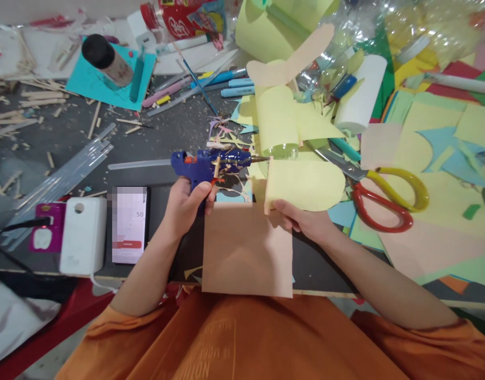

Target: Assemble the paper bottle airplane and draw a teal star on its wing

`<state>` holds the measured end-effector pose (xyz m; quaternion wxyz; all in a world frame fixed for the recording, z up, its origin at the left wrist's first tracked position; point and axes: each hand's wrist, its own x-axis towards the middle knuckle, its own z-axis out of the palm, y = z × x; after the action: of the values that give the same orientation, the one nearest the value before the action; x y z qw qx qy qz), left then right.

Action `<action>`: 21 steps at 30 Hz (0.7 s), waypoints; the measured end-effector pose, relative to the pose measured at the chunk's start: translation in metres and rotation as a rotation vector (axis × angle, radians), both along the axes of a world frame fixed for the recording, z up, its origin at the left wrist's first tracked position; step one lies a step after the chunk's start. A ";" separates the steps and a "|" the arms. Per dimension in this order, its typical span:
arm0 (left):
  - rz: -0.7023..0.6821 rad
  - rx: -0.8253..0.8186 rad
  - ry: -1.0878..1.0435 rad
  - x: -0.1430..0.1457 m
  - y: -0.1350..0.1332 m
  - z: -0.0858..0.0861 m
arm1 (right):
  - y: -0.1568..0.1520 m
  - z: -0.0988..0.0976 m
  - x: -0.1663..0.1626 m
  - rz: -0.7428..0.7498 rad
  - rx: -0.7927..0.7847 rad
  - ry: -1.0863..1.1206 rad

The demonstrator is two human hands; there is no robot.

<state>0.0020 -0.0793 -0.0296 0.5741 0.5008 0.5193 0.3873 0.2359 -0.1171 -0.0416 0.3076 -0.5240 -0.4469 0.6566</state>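
My left hand (190,203) is wrapped round the handle of a blue hot glue gun (211,162), with a clear glue stick (139,164) sticking out of its back end. The gun's metal nozzle points right and reaches the upper left corner of a yellow paper piece (306,182) with a rounded right end. My right hand (296,214) pinches that piece at its lower left edge, where a narrow folded strip shows. Beneath both hands lies a tan paper sheet (246,248). Just behind stands a yellow paper tube (278,119) around a clear plastic form.
Scissors (361,177) with red and yellow handles lie to the right, beside stacked coloured paper (436,232). A phone (129,224), a white power bank (83,235) and spare glue sticks (68,179) lie left. Pens (234,84), a dark-capped bottle (108,60) and paper scraps are farther back.
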 end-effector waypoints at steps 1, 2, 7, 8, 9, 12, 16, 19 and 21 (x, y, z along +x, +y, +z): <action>0.004 -0.008 -0.001 0.000 0.000 0.000 | 0.000 0.000 0.000 0.004 0.003 0.004; 0.009 -0.014 -0.002 0.000 0.000 0.000 | 0.000 0.000 0.000 0.009 0.008 0.012; 0.058 0.001 -0.007 0.002 0.000 0.000 | 0.001 0.002 -0.001 0.021 0.000 0.031; 0.081 0.008 -0.006 0.001 0.001 0.000 | 0.001 0.002 -0.001 0.029 -0.005 0.034; 0.107 0.012 -0.002 0.001 0.002 -0.001 | 0.001 0.002 -0.001 0.038 -0.009 0.036; 0.206 0.001 0.019 0.000 0.006 -0.003 | 0.001 0.002 -0.001 0.051 -0.004 0.033; 0.379 0.017 -0.029 -0.002 0.012 -0.006 | 0.001 0.002 -0.002 0.045 -0.008 0.001; 0.513 0.044 -0.104 -0.003 0.016 -0.004 | 0.001 0.004 -0.002 0.043 -0.001 0.035; 0.595 0.002 -0.126 -0.006 0.020 0.000 | 0.001 0.005 -0.002 0.025 -0.010 0.040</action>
<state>-0.0043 -0.0594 -0.0298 0.4660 0.3024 0.6060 0.5694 0.2336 -0.1157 -0.0367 0.3059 -0.5067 -0.4438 0.6728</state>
